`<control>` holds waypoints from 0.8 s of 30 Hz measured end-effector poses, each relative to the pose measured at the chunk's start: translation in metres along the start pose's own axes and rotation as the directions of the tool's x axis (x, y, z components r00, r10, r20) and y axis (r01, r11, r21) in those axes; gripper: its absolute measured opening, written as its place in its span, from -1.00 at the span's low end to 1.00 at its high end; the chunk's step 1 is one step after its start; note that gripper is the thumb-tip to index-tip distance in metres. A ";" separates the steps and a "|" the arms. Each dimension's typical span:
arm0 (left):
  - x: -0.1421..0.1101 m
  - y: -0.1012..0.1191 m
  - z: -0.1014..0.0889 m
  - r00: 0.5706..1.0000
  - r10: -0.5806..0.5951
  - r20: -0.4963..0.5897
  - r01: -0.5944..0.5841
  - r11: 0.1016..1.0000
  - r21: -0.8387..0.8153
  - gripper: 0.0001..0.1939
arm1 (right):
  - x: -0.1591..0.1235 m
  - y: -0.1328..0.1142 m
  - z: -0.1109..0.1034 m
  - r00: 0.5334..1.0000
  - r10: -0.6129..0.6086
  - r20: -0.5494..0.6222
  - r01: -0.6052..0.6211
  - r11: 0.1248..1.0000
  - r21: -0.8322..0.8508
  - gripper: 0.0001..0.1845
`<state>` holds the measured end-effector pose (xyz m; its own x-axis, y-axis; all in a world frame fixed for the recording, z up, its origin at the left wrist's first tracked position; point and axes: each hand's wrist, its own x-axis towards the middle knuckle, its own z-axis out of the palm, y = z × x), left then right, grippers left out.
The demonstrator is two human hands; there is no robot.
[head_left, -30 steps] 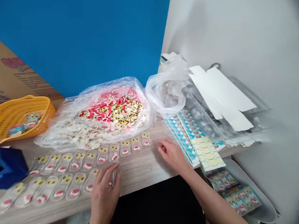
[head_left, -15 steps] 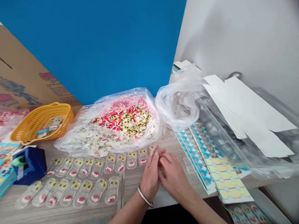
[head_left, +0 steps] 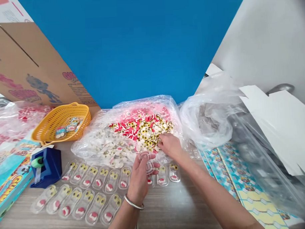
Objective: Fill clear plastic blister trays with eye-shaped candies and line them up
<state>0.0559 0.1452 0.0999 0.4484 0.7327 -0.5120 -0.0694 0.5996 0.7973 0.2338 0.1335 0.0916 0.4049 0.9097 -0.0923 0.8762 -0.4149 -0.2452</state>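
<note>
My left hand (head_left: 139, 176) holds a small clear plastic blister shell (head_left: 149, 166) between thumb and fingers, above the table. My right hand (head_left: 171, 146) reaches into a clear plastic bag (head_left: 93, 143), fingertips together at the pile of loose candies (head_left: 143, 130). The pile mixes yellow-and-black eye pieces with red-and-white mouth pieces. Whatever the right fingertips hold is hidden. Two rows of filled blister shells (head_left: 92, 210) lie on the table to the left, each with two yellow eyes and a red-and-white mouth. Part of the back row is covered by my left hand.
A yellow basket (head_left: 38, 132) with some packets and a blue tape dispenser (head_left: 55, 164) stand at left. Printed card sheets (head_left: 234, 171), a crumpled clear bag (head_left: 190, 116) and white card pieces (head_left: 275, 123) lie at right. A blue panel (head_left: 145, 51) rises behind.
My hands were together near the table's front; they have parted. My right hand has gone forward to the candy pile, and my left now shows the clear shell. The view has shifted.
</note>
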 end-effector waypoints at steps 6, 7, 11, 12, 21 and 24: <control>0.012 0.003 -0.004 0.997 -0.043 0.067 0.049 0.995 -0.090 -0.55 | 0.014 0.004 0.008 0.999 0.044 0.019 -0.044 0.999 -0.010 -0.80; 0.015 0.003 -0.004 0.996 -0.037 0.077 0.044 0.994 -0.095 -0.53 | 0.015 0.008 0.007 0.999 0.048 0.016 -0.048 0.999 0.004 -0.80; 0.023 0.003 -0.002 0.991 -0.015 0.131 0.021 0.999 -0.046 -0.41 | 0.004 0.016 0.001 1.000 0.019 0.006 -0.019 0.876 0.482 -0.89; 0.024 0.003 0.000 0.988 -0.016 0.155 0.020 0.999 -0.027 -0.42 | -0.001 0.014 0.000 1.000 -0.018 0.015 0.004 0.761 0.648 -0.88; 0.018 -0.005 0.010 0.955 0.075 0.287 -0.073 0.997 -0.019 -0.48 | -0.051 -0.021 -0.006 0.976 -0.170 -0.139 0.220 0.738 0.638 -0.74; 0.015 -0.004 0.008 0.950 0.063 0.307 -0.047 0.997 -0.059 -0.55 | -0.057 -0.024 -0.005 0.972 -0.170 -0.165 0.230 0.843 0.487 -0.73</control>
<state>0.0703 0.1511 0.0921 0.6948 0.6349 -0.3379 -0.1432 0.5826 0.8000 0.1912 0.0917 0.1076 0.2877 0.9512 0.1115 0.7043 -0.1313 -0.6976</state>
